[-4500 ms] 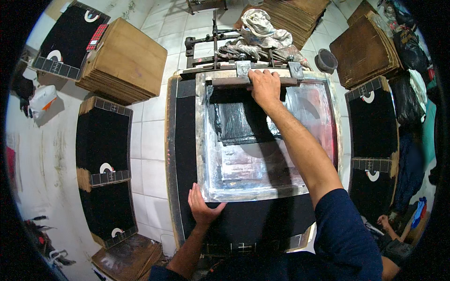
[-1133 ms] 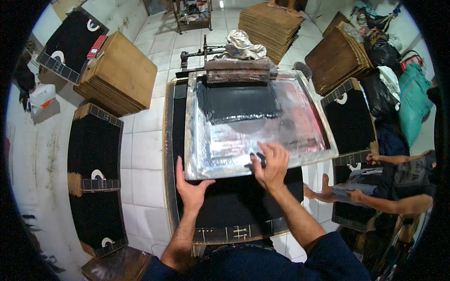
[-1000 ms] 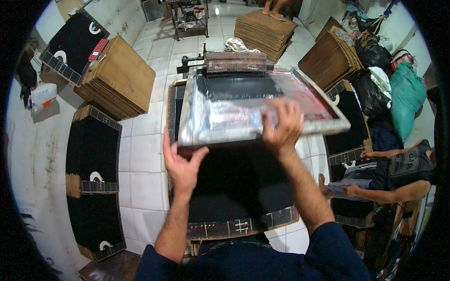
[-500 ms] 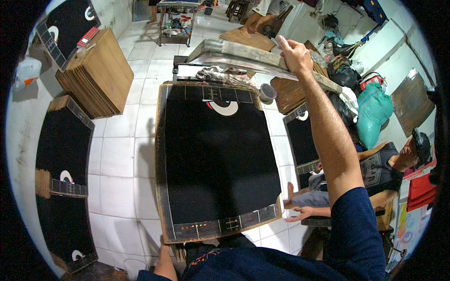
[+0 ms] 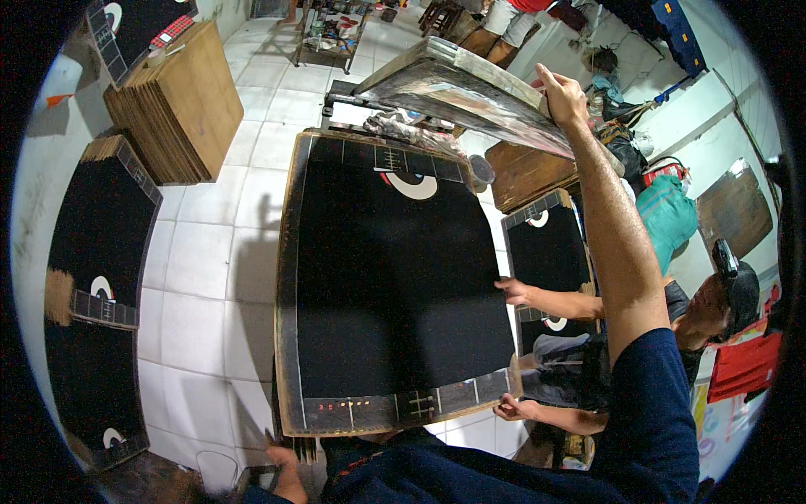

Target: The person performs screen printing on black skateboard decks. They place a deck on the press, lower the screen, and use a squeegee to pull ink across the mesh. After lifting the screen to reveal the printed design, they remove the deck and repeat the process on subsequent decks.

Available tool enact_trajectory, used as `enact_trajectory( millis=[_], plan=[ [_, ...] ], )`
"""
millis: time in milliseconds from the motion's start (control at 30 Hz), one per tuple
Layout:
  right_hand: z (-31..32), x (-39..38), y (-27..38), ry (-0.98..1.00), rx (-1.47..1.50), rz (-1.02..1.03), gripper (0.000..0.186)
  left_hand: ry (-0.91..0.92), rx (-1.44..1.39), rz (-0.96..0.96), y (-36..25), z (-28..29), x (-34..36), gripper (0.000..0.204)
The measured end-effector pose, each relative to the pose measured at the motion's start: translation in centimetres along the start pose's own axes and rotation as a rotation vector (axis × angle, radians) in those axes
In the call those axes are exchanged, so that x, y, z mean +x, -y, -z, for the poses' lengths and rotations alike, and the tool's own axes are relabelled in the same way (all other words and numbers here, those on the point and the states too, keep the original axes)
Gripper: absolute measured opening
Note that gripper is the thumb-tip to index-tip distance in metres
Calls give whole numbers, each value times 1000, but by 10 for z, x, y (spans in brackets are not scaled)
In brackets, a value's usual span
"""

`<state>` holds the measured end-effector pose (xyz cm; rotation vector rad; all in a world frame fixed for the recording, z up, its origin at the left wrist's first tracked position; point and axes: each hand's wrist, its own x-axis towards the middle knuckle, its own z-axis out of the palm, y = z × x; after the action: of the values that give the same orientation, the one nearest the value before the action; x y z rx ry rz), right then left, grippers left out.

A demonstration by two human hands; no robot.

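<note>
My right hand (image 5: 564,99) grips the near edge of a screen-printing frame (image 5: 470,88), lifted and tilted, its underside mesh showing. Below it lies a board (image 5: 286,353) with a black fabric panel (image 5: 395,277) on top. A white, ringed eye-like print (image 5: 413,186) sits near the panel's far end. Low at the board's near left corner is my left hand (image 5: 284,458), its fingers in shadow and hard to read. From the right, a co-worker's one hand (image 5: 514,292) touches the panel's edge; their other hand (image 5: 514,409) is at the board's near right corner.
More boards with printed black panels stand along the left (image 5: 105,218) and right (image 5: 546,252). A stack of brown boards (image 5: 180,109) is at the far left. Behind the board lie a crumpled rag (image 5: 411,128) and a small tub (image 5: 481,170). A teal sack (image 5: 666,214) sits at the right.
The screen frame has risen and tilted further up in my right hand. The co-worker has leaned in, and both their hands have come to the board's right side.
</note>
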<state>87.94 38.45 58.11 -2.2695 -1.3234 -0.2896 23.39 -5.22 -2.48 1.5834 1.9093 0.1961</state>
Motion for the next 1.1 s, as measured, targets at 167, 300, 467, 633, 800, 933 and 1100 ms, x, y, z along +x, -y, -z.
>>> enact_trajectory(
  millis=[167, 300, 467, 633, 800, 933, 1100],
  plan=[
    [-3, 6, -8, 42, -32, -19, 68, -119, 178, 180, 32, 22, -19, 18],
    [-1, 9, -8, 66, -44, -21, 71, -361, 271, 81, -1, 70, -2, 17],
    [6, -5, 5, 67, -51, 3, 71, -768, -152, -174, -136, 178, 83, 24],
    [14, -27, 19, 69, -17, -3, 66, -1074, -308, -418, -287, 281, 89, 22],
    [13, -43, 18, -32, 36, 27, 56, -1177, -315, -512, -370, 343, -14, 16],
    [15, -45, 13, -25, 95, 94, 60, -1222, -111, -620, -418, 315, -102, 9],
    [15, -37, 13, -10, 114, 172, 63, -774, -129, -1037, -473, 170, -166, 40]
  ],
)
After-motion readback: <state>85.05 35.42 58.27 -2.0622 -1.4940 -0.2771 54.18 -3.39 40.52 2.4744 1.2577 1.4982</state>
